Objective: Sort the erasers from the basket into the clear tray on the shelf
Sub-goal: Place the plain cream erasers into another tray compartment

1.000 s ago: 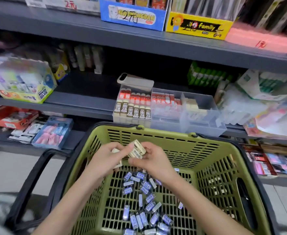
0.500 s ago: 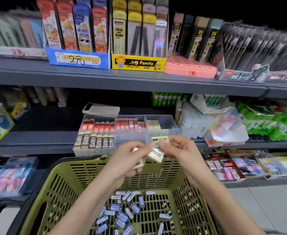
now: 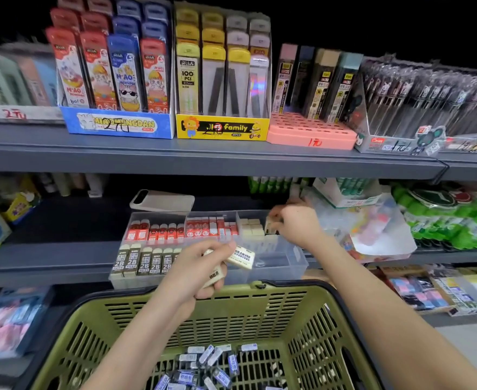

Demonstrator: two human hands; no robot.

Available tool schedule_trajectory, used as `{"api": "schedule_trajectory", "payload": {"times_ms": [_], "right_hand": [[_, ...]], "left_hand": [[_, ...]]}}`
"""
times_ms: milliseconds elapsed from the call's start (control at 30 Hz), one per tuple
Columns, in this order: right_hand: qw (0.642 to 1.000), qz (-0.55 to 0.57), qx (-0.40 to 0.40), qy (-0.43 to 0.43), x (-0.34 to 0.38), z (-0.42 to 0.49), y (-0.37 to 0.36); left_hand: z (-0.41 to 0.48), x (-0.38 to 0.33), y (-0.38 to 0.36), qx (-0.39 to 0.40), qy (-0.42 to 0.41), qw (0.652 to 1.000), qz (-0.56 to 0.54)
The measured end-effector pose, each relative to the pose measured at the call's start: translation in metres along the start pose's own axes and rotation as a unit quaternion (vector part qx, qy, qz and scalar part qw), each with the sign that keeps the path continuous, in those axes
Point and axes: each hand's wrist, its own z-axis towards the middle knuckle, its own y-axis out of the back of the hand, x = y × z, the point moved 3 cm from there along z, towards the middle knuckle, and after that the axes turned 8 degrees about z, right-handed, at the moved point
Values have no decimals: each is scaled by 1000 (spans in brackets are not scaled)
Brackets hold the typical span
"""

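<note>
- Step in hand: placing. Your right hand [image 3: 296, 226] pinches a cream eraser [image 3: 271, 228] over the right compartment of the clear tray [image 3: 290, 263] on the shelf [image 3: 48, 263], just beside the cream stack [image 3: 252, 229] standing there.
- Your left hand [image 3: 195, 268], at the tray's near wall, grips spare erasers [image 3: 241, 258], one marked DRAWING.
- The basket [image 3: 259, 299] below holds many blue-wrapped erasers [image 3: 217, 364].
- Next move, as judged: seat the pinched eraser against the stack, then pass a spare across from your left hand.
</note>
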Motion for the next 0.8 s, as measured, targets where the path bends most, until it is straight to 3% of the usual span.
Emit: {"api": "schedule_trajectory", "payload": {"times_ms": [133,300,367,467,567,700,800], "right_hand": [[994,33,105,1,0,-1,-9],[989,53,137,1,-1,2,-10],[990,60,129,-1,1,-1,-4],[990,130,40,34,10,-13,20],[941,329,29,78,35,-43,46],[913,397,65,63,59,-67,50],[830,555,43,-3,58,-68,51]], "left_hand": [[8,0,0,-1,14,999,-30],[16,1,-1,-9,29,998,-62],[18,0,-1,-10,34,996,-78],[21,0,-2,-12,43,994,-104],[23,-1,-5,-12,40,990,-131],[22,-4,-14,-10,13,988,-152],[22,-8,-20,2,0,988,-156]]}}
